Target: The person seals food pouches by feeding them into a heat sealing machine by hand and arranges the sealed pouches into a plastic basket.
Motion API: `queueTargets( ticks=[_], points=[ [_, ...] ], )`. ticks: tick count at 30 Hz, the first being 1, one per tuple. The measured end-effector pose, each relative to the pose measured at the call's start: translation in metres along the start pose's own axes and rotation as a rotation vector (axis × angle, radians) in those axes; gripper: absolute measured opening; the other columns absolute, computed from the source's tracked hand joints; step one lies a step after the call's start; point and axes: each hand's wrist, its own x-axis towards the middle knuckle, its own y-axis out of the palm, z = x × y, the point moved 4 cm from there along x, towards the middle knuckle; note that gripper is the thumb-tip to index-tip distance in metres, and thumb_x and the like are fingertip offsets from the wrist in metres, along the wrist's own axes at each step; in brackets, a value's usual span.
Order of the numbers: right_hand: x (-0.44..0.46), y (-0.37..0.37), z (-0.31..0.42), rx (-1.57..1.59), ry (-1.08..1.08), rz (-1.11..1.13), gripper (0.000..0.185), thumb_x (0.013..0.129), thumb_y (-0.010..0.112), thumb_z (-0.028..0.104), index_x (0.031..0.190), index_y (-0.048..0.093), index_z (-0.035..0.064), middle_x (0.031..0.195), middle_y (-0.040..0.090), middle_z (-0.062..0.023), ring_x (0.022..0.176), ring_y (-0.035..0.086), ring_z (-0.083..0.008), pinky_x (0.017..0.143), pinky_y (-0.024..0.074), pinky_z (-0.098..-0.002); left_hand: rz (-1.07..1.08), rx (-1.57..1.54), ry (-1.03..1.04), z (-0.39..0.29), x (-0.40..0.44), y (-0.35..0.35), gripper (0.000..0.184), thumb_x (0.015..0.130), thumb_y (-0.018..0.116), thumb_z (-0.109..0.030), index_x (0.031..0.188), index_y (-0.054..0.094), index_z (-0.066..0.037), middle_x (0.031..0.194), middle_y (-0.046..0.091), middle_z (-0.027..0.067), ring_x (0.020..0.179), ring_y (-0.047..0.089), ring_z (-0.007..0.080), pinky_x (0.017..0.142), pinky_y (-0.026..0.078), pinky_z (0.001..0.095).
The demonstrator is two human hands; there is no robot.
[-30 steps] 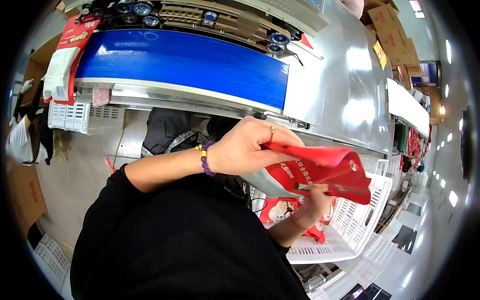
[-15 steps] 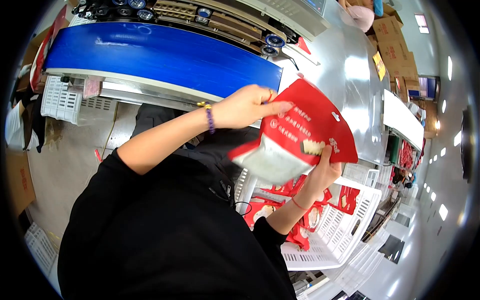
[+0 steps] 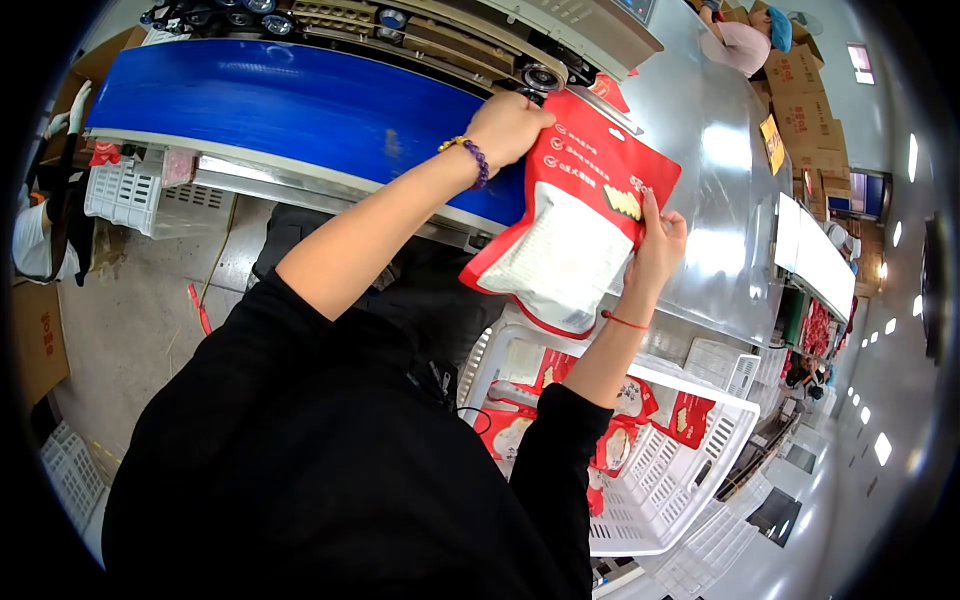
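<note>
A red and white pouch [image 3: 575, 225] is held up flat between my hands, its printed side facing me. My left hand [image 3: 508, 128], below a beaded bracelet, pinches the pouch's upper left corner beside the machine's rollers [image 3: 541, 78]. The right edge is gripped by my right hand [image 3: 658, 240], thumb over the printed face. The pouch's top edge is close to the machine's end, and its left side overlaps the end of the blue conveyor belt [image 3: 300, 110]. Whether the pouch touches the machine I cannot tell.
A white crate [image 3: 735, 440] holding several red pouches [image 3: 690, 418] stands below my right arm. Beyond the pouch is a metal table [image 3: 725, 190], with a person in a blue cap [image 3: 778, 30] at its far side. Another white crate [image 3: 122, 197] sits under the belt's left end.
Both hands have raised the pouch up and away from the crate, toward the machine's end. It has turned from folded to flat. The red pouch at the belt's left end has left view.
</note>
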Motion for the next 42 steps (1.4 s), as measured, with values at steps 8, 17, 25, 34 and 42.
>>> queueTargets(
  ticks=[8, 17, 25, 34, 42],
  points=[
    [-0.007, 0.05, -0.004, 0.03, 0.022, 0.089, 0.035, 0.085, 0.074, 0.007, 0.078, 0.04, 0.0092, 0.076, 0.064, -0.008, 0.063, 0.055, -0.0078, 0.05, 0.0409, -0.0208, -0.135, 0.059, 0.126, -0.007, -0.002, -0.052, 0.027, 0.089, 0.066, -0.025, 0.091, 0.069, 0.002, 0.07, 0.062, 0.0012, 0.053, 0.049, 0.0066, 0.045, 0.036, 0.0241],
    [-0.023, 0.123, -0.022, 0.037, 0.062, 0.228, 0.033, 0.082, 0.076, 0.01, 0.082, 0.044, 0.009, 0.069, 0.06, -0.0036, 0.052, 0.052, -0.0058, 0.041, 0.0371, -0.021, -0.305, 0.511, 0.433, -0.05, -0.098, -0.175, 0.035, 0.097, 0.056, -0.034, 0.093, 0.074, -0.004, 0.066, 0.058, -0.0032, 0.054, 0.044, 0.003, 0.048, 0.032, 0.0213],
    [-0.107, 0.037, 0.019, 0.226, 0.067, 0.344, 0.024, 0.1, 0.053, 0.022, 0.096, 0.054, -0.0017, 0.085, 0.068, -0.0161, 0.071, 0.068, -0.022, 0.063, 0.0586, -0.0326, 0.145, 0.414, 0.621, -0.1, -0.192, -0.09, 0.024, 0.097, 0.053, -0.01, 0.087, 0.071, 0.002, 0.067, 0.053, -0.0008, 0.052, 0.039, 0.0031, 0.049, 0.03, 0.0214],
    [-0.283, -0.275, -0.118, 0.258, 0.244, -0.915, 0.034, 0.097, 0.057, 0.038, 0.095, 0.058, 0.0045, 0.071, 0.059, -0.0015, 0.063, 0.061, -0.0131, 0.056, 0.0538, -0.0286, 0.626, 0.364, 0.507, -0.065, -0.199, 0.006, 0.024, 0.098, 0.05, -0.007, 0.089, 0.07, 0.004, 0.071, 0.055, 0.0014, 0.049, 0.039, 0.0016, 0.047, 0.028, 0.0189],
    [-0.28, -0.459, -0.218, 0.937, 0.278, -0.894, 0.056, 0.089, 0.064, 0.045, 0.107, 0.056, -0.0078, 0.1, 0.065, -0.0166, 0.098, 0.065, -0.0302, 0.088, 0.0559, -0.0409, 0.669, 0.516, 0.448, -0.056, -0.206, 0.022, 0.023, 0.095, 0.052, -0.006, 0.087, 0.072, 0.001, 0.069, 0.055, 0.0002, 0.051, 0.044, 0.0041, 0.048, 0.032, 0.0206]
  ],
)
